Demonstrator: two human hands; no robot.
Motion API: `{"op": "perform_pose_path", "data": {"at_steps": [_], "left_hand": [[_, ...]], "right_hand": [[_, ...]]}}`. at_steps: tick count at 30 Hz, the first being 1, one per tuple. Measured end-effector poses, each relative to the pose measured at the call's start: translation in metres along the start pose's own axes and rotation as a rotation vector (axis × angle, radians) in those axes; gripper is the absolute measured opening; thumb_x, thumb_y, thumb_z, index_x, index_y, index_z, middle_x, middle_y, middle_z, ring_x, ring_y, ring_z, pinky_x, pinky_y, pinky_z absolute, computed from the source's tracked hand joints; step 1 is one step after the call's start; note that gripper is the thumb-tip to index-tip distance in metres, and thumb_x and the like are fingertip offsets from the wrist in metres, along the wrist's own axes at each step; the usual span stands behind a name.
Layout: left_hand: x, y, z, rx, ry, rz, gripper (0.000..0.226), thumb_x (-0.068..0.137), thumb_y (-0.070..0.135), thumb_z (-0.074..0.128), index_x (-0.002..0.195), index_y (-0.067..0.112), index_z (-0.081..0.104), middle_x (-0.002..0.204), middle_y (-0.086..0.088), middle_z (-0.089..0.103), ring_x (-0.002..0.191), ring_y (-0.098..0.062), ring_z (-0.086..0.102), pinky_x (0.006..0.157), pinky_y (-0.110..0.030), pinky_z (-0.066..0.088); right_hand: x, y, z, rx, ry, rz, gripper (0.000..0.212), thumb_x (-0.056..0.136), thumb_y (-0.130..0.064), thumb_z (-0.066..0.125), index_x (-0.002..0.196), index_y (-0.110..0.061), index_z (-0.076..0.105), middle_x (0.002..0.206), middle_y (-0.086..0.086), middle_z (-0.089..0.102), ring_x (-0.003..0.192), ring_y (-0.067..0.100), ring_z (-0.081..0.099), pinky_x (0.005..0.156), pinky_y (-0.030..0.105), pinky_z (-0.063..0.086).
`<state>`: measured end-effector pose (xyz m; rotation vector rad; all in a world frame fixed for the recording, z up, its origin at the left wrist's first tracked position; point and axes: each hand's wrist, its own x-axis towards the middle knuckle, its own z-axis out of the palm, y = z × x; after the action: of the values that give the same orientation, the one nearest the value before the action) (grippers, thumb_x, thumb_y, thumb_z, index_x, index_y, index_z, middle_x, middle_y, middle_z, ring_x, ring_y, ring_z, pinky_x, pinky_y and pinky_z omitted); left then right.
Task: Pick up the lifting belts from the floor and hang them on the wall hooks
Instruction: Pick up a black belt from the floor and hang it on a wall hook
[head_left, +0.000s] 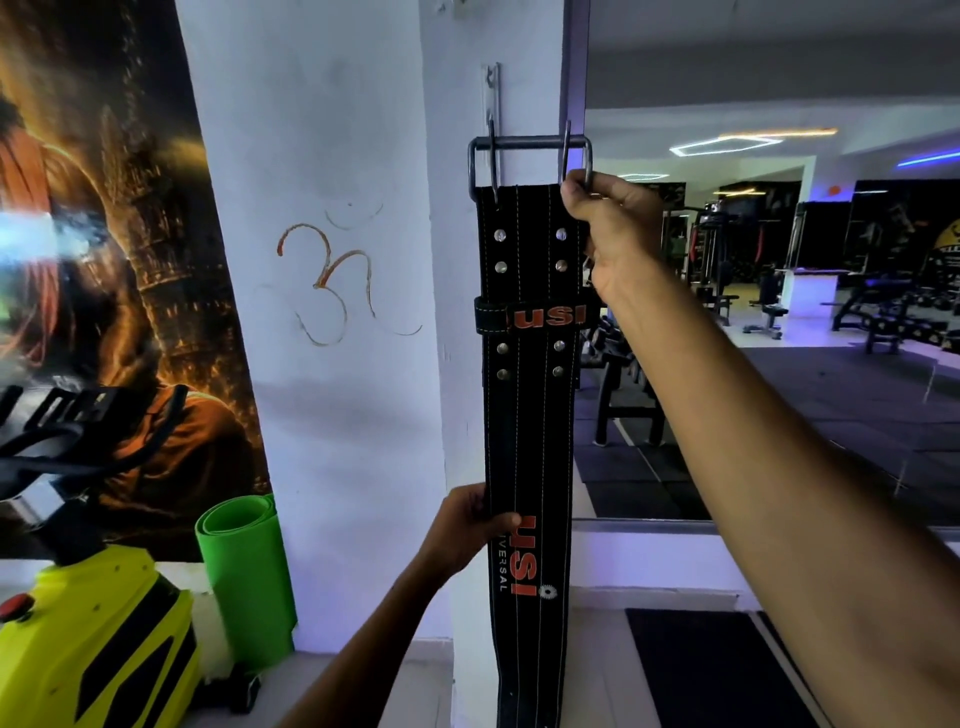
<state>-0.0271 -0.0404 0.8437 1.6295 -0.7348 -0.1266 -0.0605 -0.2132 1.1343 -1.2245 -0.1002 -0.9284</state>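
A black lifting belt (527, 415) hangs vertically against the front face of a white pillar (337, 364), viewed from the head camera. Its steel buckle (530, 156) is at the top, level with a metal wall hook (492, 104) that is screwed to the pillar; the left prong of the buckle lies close to the hook's lower end, but whether the buckle rests on the hook cannot be told. The belt carries rows of rivets, white stitching, a keeper loop marked "USI" and a larger orange "USI" print lower down; its tail runs out of the bottom of the frame.

The right hand (613, 228) is raised, its grip pressed together around the right side of the buckle and the belt's upper right edge. The left hand (467, 530) is lower, its grip pinching the belt's left edge, thumb across the front face beside the orange print.

To the left of the pillar a dark poster (104, 260) covers the wall, with a rolled green mat (244, 571) standing upright at the pillar's base and a yellow and black exercise bike (88, 623) near it. An orange symbol (332, 280) is drawn on the pillar. To the right a mirror (779, 312) shows gym machines.
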Motion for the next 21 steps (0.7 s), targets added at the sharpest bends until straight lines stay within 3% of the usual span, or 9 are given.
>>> {"op": "perform_pose_path", "data": {"at_steps": [2,5,8,10,12,14,16,18,21], "left_hand": [[0.0,0.005,0.002,-0.001,-0.005,0.019,0.019,0.088,0.001,0.07,0.106,0.009,0.072,0.097,0.0,0.08,0.092,-0.014,0.075,0.081,-0.026,0.057],[0.007,0.042,0.005,-0.018,0.185,0.13,0.032,0.097,0.023,0.06,0.126,0.011,0.061,0.088,0.01,0.074,0.082,0.0,0.068,0.074,-0.017,0.053],[0.021,0.103,0.001,-0.155,0.384,0.269,0.04,0.1,0.045,0.042,0.131,0.02,0.05,0.11,-0.001,0.068,0.098,-0.011,0.068,0.086,-0.027,0.057],[0.035,0.144,-0.008,-0.184,0.502,0.381,0.029,0.103,0.04,0.044,0.125,0.022,0.049,0.121,-0.007,0.062,0.108,-0.022,0.065,0.092,-0.035,0.056],[0.048,0.178,-0.019,-0.113,0.567,0.474,0.024,0.098,0.035,0.05,0.121,0.025,0.048,0.121,-0.003,0.059,0.109,-0.023,0.063,0.095,-0.042,0.055],[0.061,0.203,-0.027,-0.047,0.536,0.514,0.024,0.097,0.031,0.054,0.12,0.028,0.048,0.123,-0.002,0.057,0.104,-0.017,0.063,0.096,-0.045,0.055],[0.07,0.221,-0.031,-0.019,0.464,0.503,0.024,0.097,0.027,0.057,0.121,0.029,0.051,0.123,-0.003,0.06,0.096,-0.015,0.066,0.086,-0.04,0.058],[0.077,0.23,-0.033,0.063,0.444,0.511,0.026,0.096,0.016,0.059,0.121,0.022,0.06,0.111,0.0,0.063,0.088,-0.012,0.066,0.076,-0.029,0.056],[0.082,0.231,-0.037,0.139,0.491,0.549,0.03,0.09,0.001,0.061,0.117,0.011,0.066,0.103,0.003,0.065,0.088,-0.005,0.064,0.081,-0.025,0.057]], "right_hand": [[-0.002,0.0,-0.001,0.009,0.014,0.003,0.022,0.074,0.002,0.077,0.095,-0.004,0.074,0.084,0.006,0.073,0.08,0.015,0.067,0.085,0.032,0.056],[-0.004,0.001,-0.006,0.022,0.02,0.021,0.02,0.075,0.003,0.076,0.094,-0.004,0.074,0.083,0.007,0.072,0.079,0.017,0.067,0.087,0.038,0.056],[-0.008,0.006,-0.008,-0.008,0.015,0.024,0.022,0.075,0.002,0.076,0.096,-0.005,0.074,0.081,0.002,0.072,0.074,0.01,0.067,0.078,0.03,0.058],[-0.012,0.008,-0.01,-0.018,0.015,0.031,0.023,0.075,0.001,0.076,0.098,-0.004,0.074,0.078,-0.001,0.071,0.07,0.007,0.066,0.075,0.028,0.057],[-0.015,0.011,-0.011,-0.039,0.029,0.039,0.023,0.075,-0.001,0.077,0.097,-0.007,0.074,0.081,0.0,0.072,0.073,0.007,0.066,0.083,0.032,0.056],[-0.018,0.014,-0.011,-0.066,0.046,0.037,0.026,0.073,-0.005,0.08,0.096,-0.012,0.073,0.096,0.005,0.074,0.086,0.013,0.069,0.09,0.035,0.056],[-0.022,0.016,-0.011,-0.075,0.075,0.019,0.032,0.069,-0.007,0.083,0.097,-0.015,0.069,0.111,0.013,0.07,0.099,0.023,0.07,0.093,0.045,0.056],[-0.026,0.014,-0.012,-0.076,0.079,0.004,0.037,0.069,-0.006,0.083,0.1,-0.013,0.063,0.103,0.013,0.071,0.092,0.024,0.07,0.09,0.048,0.057],[-0.028,0.012,-0.015,-0.074,0.0,-0.03,0.035,0.075,-0.001,0.077,0.101,-0.013,0.058,0.073,-0.002,0.067,0.067,0.007,0.065,0.08,0.033,0.056]]}}
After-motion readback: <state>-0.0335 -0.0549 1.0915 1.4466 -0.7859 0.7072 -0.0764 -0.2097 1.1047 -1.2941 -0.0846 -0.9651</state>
